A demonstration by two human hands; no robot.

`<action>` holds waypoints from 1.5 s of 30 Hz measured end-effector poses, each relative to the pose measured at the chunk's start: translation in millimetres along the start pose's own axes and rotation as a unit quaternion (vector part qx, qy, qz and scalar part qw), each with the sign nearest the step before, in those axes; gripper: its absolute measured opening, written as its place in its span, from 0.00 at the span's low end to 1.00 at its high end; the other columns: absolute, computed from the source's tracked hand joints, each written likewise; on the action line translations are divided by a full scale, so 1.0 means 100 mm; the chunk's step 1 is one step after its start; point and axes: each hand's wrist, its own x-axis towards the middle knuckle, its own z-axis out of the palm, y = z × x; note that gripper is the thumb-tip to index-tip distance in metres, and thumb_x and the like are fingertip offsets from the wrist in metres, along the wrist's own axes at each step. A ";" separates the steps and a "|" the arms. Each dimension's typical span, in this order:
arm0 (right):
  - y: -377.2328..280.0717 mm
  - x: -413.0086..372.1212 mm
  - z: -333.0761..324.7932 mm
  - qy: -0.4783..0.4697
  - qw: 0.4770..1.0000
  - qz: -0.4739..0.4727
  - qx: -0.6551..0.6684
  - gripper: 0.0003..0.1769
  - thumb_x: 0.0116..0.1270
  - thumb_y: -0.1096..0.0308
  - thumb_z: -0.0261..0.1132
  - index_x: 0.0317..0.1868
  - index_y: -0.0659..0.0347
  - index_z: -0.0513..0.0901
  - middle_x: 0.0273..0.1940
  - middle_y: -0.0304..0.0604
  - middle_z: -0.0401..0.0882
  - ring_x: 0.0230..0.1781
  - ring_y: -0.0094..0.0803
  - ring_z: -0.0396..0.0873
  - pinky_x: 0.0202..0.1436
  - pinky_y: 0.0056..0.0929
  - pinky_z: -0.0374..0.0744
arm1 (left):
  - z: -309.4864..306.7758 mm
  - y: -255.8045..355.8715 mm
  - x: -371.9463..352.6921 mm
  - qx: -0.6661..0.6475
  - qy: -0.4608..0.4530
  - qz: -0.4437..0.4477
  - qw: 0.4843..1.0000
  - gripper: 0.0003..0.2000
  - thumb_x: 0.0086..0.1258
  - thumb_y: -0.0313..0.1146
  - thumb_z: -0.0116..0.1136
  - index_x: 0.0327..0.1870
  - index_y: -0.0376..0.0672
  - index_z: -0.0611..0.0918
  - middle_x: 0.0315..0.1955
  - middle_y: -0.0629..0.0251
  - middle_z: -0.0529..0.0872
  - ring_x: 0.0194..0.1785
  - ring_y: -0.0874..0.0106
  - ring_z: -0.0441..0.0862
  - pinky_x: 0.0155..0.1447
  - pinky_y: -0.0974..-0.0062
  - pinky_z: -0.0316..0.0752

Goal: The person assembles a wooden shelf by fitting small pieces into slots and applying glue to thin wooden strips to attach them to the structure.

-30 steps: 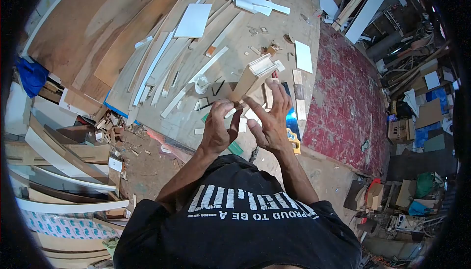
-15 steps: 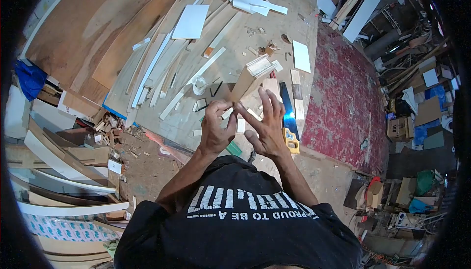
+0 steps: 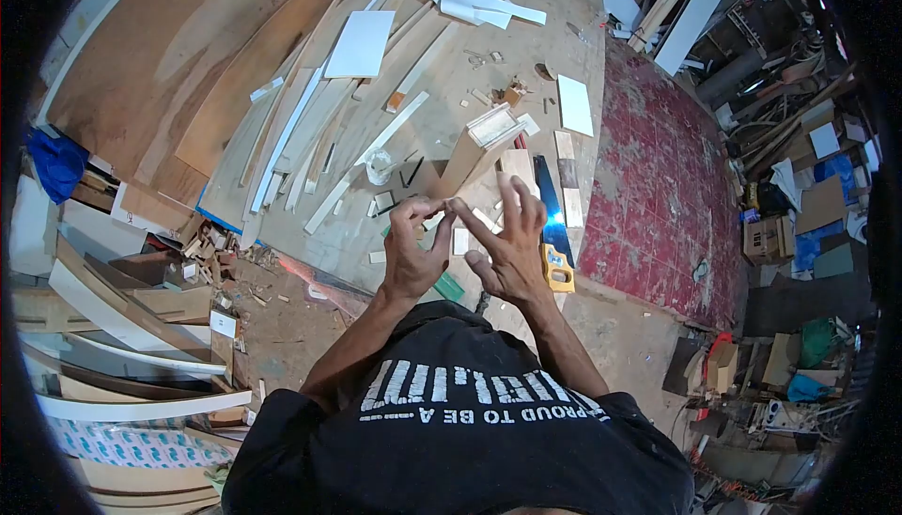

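Plywood block point(image 3: 481, 144), pale and layered, lies tilted on the counter point(image 3: 526, 45), its near end at the person's fingertips. Left hand point(image 3: 412, 250): narrow grip, thumb and forefinger pinched at that end. Right hand point(image 3: 512, 244): wide grip, fingers spread, forefinger tip touching the same end. The counter's right edge runs just beside the right hand, and red floor point(image 3: 658, 186) lies beyond it. Little free surface is visible. A blue-bladed handsaw point(image 3: 552, 219) lies under the right hand's fingers, long pale strips point(image 3: 301, 130) fan out to the left, a clear tape roll point(image 3: 381, 165) sits near the block, and offcuts are scattered about. White sheet point(image 3: 360, 43) and white panel point(image 3: 575, 106) lie farther off. The black shirt point(image 3: 470, 440) bears "PROUD TO BE A", seen upside down; the larger word cannot be read.
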 end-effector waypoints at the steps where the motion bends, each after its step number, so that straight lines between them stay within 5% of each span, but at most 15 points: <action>1: -0.01 0.01 -0.01 -0.037 0.999 -0.013 -0.028 0.31 0.72 0.38 0.52 0.72 0.33 0.75 0.80 0.58 0.49 0.78 0.57 0.48 0.72 0.60 0.48 | 0.02 0.01 0.00 -0.013 -0.002 -0.027 1.000 0.23 0.66 0.18 0.66 0.54 0.36 0.65 0.43 0.50 0.84 0.46 0.63 0.88 0.45 0.74 0.82; 2: 0.00 -0.01 -0.07 -0.035 0.999 -0.011 -0.012 0.31 0.71 0.43 0.57 0.72 0.38 0.76 0.80 0.58 0.49 0.78 0.58 0.49 0.74 0.58 0.48 | 0.01 0.01 0.01 -0.011 -0.005 -0.028 1.000 0.23 0.66 0.18 0.66 0.54 0.36 0.65 0.43 0.50 0.84 0.46 0.63 0.88 0.45 0.74 0.82; 4: 0.12 -0.09 -0.02 0.002 0.997 0.028 0.066 0.30 0.71 0.46 0.59 0.72 0.42 0.76 0.80 0.57 0.50 0.78 0.58 0.50 0.75 0.57 0.48 | -0.01 0.03 0.10 -0.240 0.016 -0.301 0.923 0.19 0.69 0.20 0.64 0.54 0.38 0.66 0.43 0.54 0.84 0.46 0.66 0.86 0.49 0.72 0.81; 5: 0.15 -0.14 0.01 0.037 0.987 0.073 0.140 0.30 0.70 0.49 0.61 0.71 0.45 0.77 0.80 0.55 0.50 0.78 0.59 0.51 0.76 0.56 0.48 | -0.01 -0.03 0.11 -0.237 0.014 -0.306 0.922 0.19 0.69 0.20 0.64 0.54 0.38 0.66 0.43 0.54 0.84 0.46 0.66 0.86 0.49 0.72 0.81; 8: 0.22 -0.06 0.01 0.087 0.922 0.196 0.322 0.20 0.67 0.66 0.67 0.59 0.60 0.82 0.61 0.52 0.77 0.64 0.44 0.73 0.68 0.41 0.69 | 0.04 -0.25 0.08 -0.485 0.050 -0.419 0.766 0.21 0.70 0.22 0.65 0.58 0.42 0.68 0.42 0.61 0.81 0.48 0.71 0.81 0.57 0.68 0.78; 12: 0.18 0.09 -0.08 0.093 0.909 0.219 0.343 0.16 0.64 0.70 0.71 0.51 0.65 0.81 0.48 0.47 0.84 0.52 0.34 0.80 0.59 0.32 0.76 | 0.16 -0.29 0.07 -0.536 0.011 -0.427 0.728 0.19 0.70 0.21 0.65 0.56 0.44 0.69 0.42 0.63 0.85 0.45 0.74 0.84 0.56 0.73 0.78; 14: 0.14 0.17 -0.12 0.089 0.906 0.225 0.347 0.17 0.63 0.72 0.72 0.51 0.65 0.81 0.47 0.44 0.84 0.50 0.32 0.80 0.59 0.31 0.76 | 0.26 -0.28 0.06 -0.453 -0.023 -0.411 0.791 0.19 0.69 0.21 0.66 0.55 0.44 0.69 0.43 0.62 0.85 0.45 0.75 0.84 0.52 0.77 0.78; 17: 0.17 0.23 -0.12 0.076 0.908 0.229 0.343 0.19 0.61 0.73 0.73 0.52 0.65 0.80 0.46 0.42 0.83 0.48 0.30 0.80 0.56 0.30 0.77 | 0.40 -0.21 0.10 -0.460 -0.031 -0.384 0.800 0.20 0.68 0.23 0.68 0.54 0.43 0.70 0.43 0.62 0.85 0.43 0.77 0.83 0.47 0.81 0.78; 21: 0.21 0.22 -0.14 0.101 0.947 0.198 0.233 0.21 0.57 0.72 0.73 0.52 0.63 0.80 0.47 0.49 0.82 0.49 0.44 0.80 0.55 0.42 0.74 | 0.47 -0.26 0.15 -0.435 -0.027 -0.379 0.816 0.19 0.67 0.23 0.69 0.53 0.41 0.70 0.42 0.60 0.85 0.41 0.77 0.83 0.45 0.81 0.77; 23: 0.23 0.20 -0.15 0.082 0.991 0.093 0.039 0.22 0.55 0.71 0.74 0.52 0.58 0.80 0.50 0.45 0.80 0.54 0.42 0.77 0.57 0.45 0.67 | 0.52 -0.30 0.20 -0.401 0.019 -0.417 0.815 0.19 0.67 0.24 0.69 0.52 0.39 0.71 0.40 0.61 0.84 0.40 0.78 0.82 0.44 0.80 0.78; 35: 0.40 0.21 0.43 0.071 0.993 0.006 -0.096 0.20 0.61 0.70 0.67 0.55 0.54 0.79 0.51 0.35 0.83 0.55 0.34 0.76 0.56 0.49 0.63 | 0.67 -0.42 0.32 -0.277 0.030 -0.443 0.852 0.20 0.66 0.26 0.69 0.53 0.36 0.70 0.35 0.65 0.81 0.35 0.80 0.77 0.39 0.82 0.73; 39: 0.43 0.37 0.46 0.109 0.988 0.027 -0.105 0.17 0.59 0.71 0.72 0.49 0.54 0.80 0.44 0.36 0.84 0.51 0.34 0.78 0.56 0.44 0.62 | 0.72 -0.43 0.42 -0.256 0.028 -0.420 0.870 0.20 0.67 0.27 0.68 0.53 0.34 0.71 0.34 0.64 0.81 0.36 0.79 0.77 0.39 0.81 0.74; 41: 0.57 0.47 0.54 0.163 0.968 0.180 0.067 0.20 0.58 0.72 0.71 0.51 0.56 0.79 0.46 0.36 0.84 0.49 0.37 0.78 0.55 0.47 0.66 | 0.72 -0.48 0.49 -0.220 0.008 -0.395 0.892 0.20 0.67 0.28 0.68 0.54 0.31 0.71 0.35 0.61 0.82 0.38 0.79 0.78 0.41 0.81 0.75; 43: 0.69 0.68 0.61 0.206 0.905 0.288 0.235 0.19 0.59 0.72 0.71 0.49 0.63 0.77 0.38 0.45 0.85 0.37 0.34 0.79 0.43 0.33 0.76 | 0.76 -0.70 0.46 -0.207 0.010 -0.358 0.910 0.21 0.66 0.31 0.71 0.54 0.35 0.73 0.36 0.63 0.83 0.36 0.77 0.79 0.41 0.79 0.77; 45: 0.88 0.76 0.71 0.200 0.908 0.274 0.246 0.19 0.60 0.71 0.71 0.50 0.66 0.76 0.36 0.47 0.85 0.36 0.31 0.78 0.43 0.30 0.77 | 0.80 -0.97 0.44 -0.038 -0.035 -0.211 0.976 0.20 0.65 0.29 0.70 0.53 0.37 0.75 0.37 0.63 0.84 0.37 0.76 0.82 0.43 0.78 0.78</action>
